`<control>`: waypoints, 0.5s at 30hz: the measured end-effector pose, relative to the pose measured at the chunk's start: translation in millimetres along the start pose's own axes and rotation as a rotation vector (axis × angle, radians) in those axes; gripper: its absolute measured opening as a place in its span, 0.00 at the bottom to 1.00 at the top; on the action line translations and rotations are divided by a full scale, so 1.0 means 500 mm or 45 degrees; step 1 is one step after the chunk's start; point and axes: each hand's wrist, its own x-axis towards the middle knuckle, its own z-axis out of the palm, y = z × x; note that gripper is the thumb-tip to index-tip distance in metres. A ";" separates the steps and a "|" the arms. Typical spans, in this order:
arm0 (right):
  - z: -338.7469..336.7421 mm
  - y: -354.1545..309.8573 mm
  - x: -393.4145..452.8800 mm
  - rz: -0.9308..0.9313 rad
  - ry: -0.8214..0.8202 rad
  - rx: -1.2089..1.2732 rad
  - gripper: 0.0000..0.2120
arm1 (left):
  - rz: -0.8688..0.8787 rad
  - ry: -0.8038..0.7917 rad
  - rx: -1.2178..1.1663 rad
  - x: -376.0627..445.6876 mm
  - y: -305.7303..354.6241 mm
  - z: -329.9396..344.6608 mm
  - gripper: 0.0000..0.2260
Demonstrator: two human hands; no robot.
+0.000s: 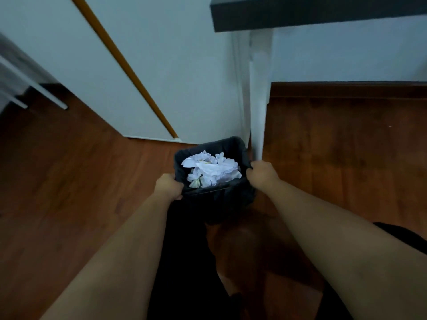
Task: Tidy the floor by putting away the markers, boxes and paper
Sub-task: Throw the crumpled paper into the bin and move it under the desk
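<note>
Head view, looking down at a wooden floor [69,192] in dim light.

Waste bin [233,199]: small, dark, lined with a dark bag whose edge folds over the rim. It sits between the two outstretched forearms, close to a white wall corner and just beside a white table leg [260,100]. Whether its base rests on the floor or is lifted clear cannot be told from this angle.

Crumpled paper [212,170]: white, several wads, piled inside the bin and filling most of the opening, top of the pile near rim level.

Left hand [168,185]: closed over the left rim of the bin, fingers curled around the bag edge, knuckles up.

Right hand [262,175]: closed over the right rim at the far corner, pinching the bag and rim together, just beside the foot of the table leg.

Surroundings: dark table [323,15] edge at upper right, carried by the white leg. A white panel with an orange-brown strip [124,68] running diagonally stands at the left of the corner. White tubular frame bars [34,88] at far left, blurred. Dark clothing shows below, between the arms. No markers or boxes in view.
</note>
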 end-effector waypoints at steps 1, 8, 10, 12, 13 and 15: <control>0.011 -0.016 0.015 -0.002 0.016 0.010 0.10 | 0.019 0.033 -0.009 0.017 -0.003 -0.009 0.04; 0.022 -0.059 0.126 0.240 0.272 0.281 0.14 | 0.144 0.099 -0.289 0.120 0.089 0.000 0.10; 0.024 -0.062 0.151 0.330 0.342 0.381 0.15 | 0.197 0.022 -0.326 0.146 0.131 0.023 0.14; 0.034 -0.062 0.165 0.390 0.419 0.460 0.17 | 0.225 -0.040 -0.317 0.173 0.157 0.037 0.17; 0.044 -0.058 0.170 0.405 0.466 0.485 0.17 | 0.215 -0.091 -0.339 0.187 0.162 0.041 0.17; 0.068 -0.047 0.176 0.457 0.573 0.596 0.14 | 0.201 -0.233 -0.405 0.209 0.160 0.053 0.19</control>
